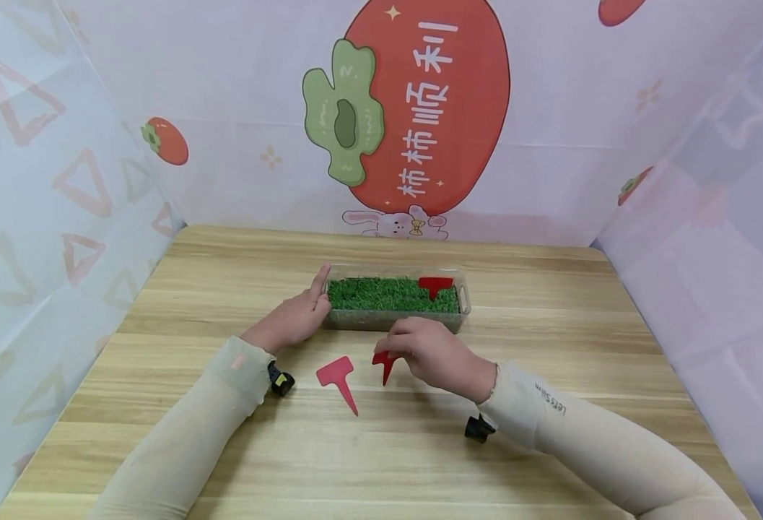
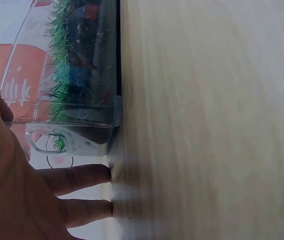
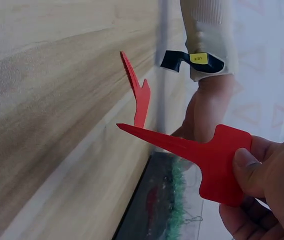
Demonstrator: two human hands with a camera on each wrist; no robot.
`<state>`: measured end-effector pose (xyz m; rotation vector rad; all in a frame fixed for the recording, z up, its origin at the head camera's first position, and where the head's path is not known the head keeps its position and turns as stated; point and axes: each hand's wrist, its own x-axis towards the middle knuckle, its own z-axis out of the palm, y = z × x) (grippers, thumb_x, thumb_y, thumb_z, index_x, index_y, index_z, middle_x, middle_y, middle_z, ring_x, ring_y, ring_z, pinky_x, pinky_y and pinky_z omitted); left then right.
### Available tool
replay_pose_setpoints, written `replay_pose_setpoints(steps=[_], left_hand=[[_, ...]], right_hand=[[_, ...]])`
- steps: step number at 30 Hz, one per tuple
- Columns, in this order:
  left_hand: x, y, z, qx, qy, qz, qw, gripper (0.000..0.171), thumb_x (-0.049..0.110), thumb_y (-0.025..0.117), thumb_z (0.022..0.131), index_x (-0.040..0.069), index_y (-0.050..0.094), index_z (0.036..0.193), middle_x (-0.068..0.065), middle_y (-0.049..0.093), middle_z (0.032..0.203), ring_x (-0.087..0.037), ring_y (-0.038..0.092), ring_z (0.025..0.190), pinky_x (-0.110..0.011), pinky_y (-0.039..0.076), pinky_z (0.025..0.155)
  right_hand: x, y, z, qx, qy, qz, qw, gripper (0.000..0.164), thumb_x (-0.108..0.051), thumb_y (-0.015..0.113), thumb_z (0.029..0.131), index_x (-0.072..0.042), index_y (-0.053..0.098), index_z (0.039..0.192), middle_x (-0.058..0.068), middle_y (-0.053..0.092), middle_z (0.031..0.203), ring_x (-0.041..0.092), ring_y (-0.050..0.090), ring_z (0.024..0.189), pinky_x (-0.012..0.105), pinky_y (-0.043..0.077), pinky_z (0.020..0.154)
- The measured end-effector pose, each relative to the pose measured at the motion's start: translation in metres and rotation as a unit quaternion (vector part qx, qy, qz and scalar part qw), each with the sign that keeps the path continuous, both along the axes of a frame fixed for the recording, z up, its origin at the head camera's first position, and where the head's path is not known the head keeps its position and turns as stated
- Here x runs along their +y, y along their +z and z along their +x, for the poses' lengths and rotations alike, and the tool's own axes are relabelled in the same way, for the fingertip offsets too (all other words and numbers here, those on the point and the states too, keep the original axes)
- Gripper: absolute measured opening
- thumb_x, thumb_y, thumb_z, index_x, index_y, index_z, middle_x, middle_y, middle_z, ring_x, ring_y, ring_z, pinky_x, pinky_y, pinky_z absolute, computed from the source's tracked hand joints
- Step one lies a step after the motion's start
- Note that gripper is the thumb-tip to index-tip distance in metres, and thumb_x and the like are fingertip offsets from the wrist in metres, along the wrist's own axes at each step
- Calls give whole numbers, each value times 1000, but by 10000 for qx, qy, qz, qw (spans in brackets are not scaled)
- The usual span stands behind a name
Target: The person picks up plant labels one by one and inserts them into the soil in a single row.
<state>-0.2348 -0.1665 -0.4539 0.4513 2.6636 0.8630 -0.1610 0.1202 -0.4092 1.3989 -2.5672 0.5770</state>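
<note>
A clear plastic box [image 1: 363, 318] stands on the table, with green artificial grass [image 1: 381, 295] inside. My left hand [image 1: 293, 318] rests at the box's left end, a finger reaching to its rim. Two straight fingers [image 2: 79, 177] of that hand point down to the tabletop beside the handle cutout. Just in front of the box, my right hand [image 1: 434, 355] pinches a red T-shaped plant label [image 3: 220, 162] by its wide head, the pointed stem sticking out. Another red plant label [image 1: 337, 373] lies on the wood between the hands. A third red label [image 1: 434, 284] stands in the grass at the right end.
The wooden table [image 1: 537, 310] has a printed backdrop [image 1: 245, 94] along its back and sides. Small black wrist cameras [image 1: 281, 380] hang under both cuffs, close above the tabletop.
</note>
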Motion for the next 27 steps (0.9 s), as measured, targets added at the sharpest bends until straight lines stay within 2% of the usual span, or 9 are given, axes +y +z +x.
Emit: replay_pose_setpoints(steps=[5,14,21,27], left_hand=[[-1,-2,0,-34,15,-3,10000,64,42,18,106,49,-28,149,-12,18,165,-36,26,149,-55,24,120],[-1,-1,0,25,15,27,10000,64,41,19,106,48,-27,150,-13,19,165,-36,27,149,-56,23,120],[-1,-3,0,58,33,-9,10000,63,41,17,106,47,-28,150,-13,19,165,-35,26,149,-57,21,121],[0,1,1,14,60,41,10000,63,41,17,106,47,-26,150,-14,20,165,-37,25,150,-62,15,120]], right_hand=[[1,5,-6,100,-93,45,9999,27,-1,75,86,-20,78,105,-5,70,95,10,65,89,24,56,80],[1,32,-19,424,-333,-302,9981,31,1,81,79,-15,79,105,-2,70,93,12,65,86,26,57,77],[4,48,-36,581,-583,-515,9953,33,8,75,80,-14,79,105,1,71,92,15,66,84,29,59,72],[5,56,-50,542,-726,-695,9935,33,9,72,83,-10,79,109,5,71,95,19,66,87,33,59,76]])
